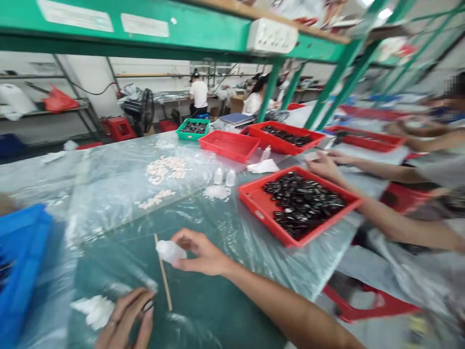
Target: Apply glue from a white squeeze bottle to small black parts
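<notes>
My right hand (203, 254) is closed around a small translucent plastic bottle (170, 251), tipped on its side with its top to the left. Just below the bottle a thin wooden stick (164, 276) lies on the plastic-covered table. My left hand (127, 317), low in the view, pinches a small dark, shiny piece (147, 305) between thumb and fingers; its exact kind is too small to tell. Beside that hand lies a crumpled white tissue (95, 310).
A red tray (250, 206) of black pieces stands to the right, a blue crate (27, 271) at the left. Pale round pieces (165, 168), white bits (217, 192) and two small bottles (230, 178) lie beyond. Co-workers' arms (392, 218) reach in from the right.
</notes>
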Action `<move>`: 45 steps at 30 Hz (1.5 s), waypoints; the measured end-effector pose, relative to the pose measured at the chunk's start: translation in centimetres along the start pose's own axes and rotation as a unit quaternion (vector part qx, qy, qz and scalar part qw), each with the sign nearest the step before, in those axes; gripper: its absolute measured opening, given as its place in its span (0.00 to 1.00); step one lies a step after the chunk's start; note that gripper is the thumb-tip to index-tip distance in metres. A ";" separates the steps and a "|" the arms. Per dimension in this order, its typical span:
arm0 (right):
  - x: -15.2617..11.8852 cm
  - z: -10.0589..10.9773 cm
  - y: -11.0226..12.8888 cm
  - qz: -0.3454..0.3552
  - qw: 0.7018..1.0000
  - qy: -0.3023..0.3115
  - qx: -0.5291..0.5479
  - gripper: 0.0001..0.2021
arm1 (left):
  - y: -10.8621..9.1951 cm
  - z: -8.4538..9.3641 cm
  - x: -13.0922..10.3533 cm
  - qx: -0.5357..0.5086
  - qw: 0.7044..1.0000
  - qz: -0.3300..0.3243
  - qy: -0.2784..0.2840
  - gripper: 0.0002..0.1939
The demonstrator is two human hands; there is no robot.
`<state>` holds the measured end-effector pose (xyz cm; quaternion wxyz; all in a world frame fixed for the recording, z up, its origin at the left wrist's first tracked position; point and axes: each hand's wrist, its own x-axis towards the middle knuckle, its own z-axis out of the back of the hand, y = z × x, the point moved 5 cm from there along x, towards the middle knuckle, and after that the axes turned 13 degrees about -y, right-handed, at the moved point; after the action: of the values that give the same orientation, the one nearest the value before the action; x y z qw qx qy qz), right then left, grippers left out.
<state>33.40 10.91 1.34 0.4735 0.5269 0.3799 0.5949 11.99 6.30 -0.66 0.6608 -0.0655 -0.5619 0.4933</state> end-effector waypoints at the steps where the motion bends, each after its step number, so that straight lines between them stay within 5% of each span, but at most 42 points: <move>1: -0.3 -0.3 0.1 0.003 1.000 0.012 0.017 0.12 | 0.0 0.1 0.2 0.017 0.999 -0.023 0.025 0.11; 8: -1.7 -2.2 0.5 0.025 0.995 0.082 0.060 0.14 | 0.3 0.9 0.7 0.032 0.997 -0.040 0.050 0.10; 19: -1.9 -2.5 0.3 0.087 0.993 0.082 -0.014 0.19 | -1.1 1.4 0.8 -0.002 0.996 -0.070 0.054 0.10; 30: -1.5 -1.3 0.6 0.052 0.998 0.031 0.015 0.21 | -0.3 1.1 0.6 0.020 0.996 -0.082 0.033 0.11; 35: -2.2 -1.2 1.1 0.032 0.999 -0.017 0.004 0.14 | -0.4 1.3 0.7 0.018 0.996 -0.069 0.047 0.10; 45: -3.5 -0.6 2.9 0.124 0.987 -0.055 -0.089 0.17 | -0.4 1.0 0.5 -0.011 0.993 -0.067 0.093 0.12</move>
<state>32.28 6.79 3.04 0.4613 0.5577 0.2304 0.6505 11.35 5.95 0.27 0.7409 -0.0805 -0.5062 0.4339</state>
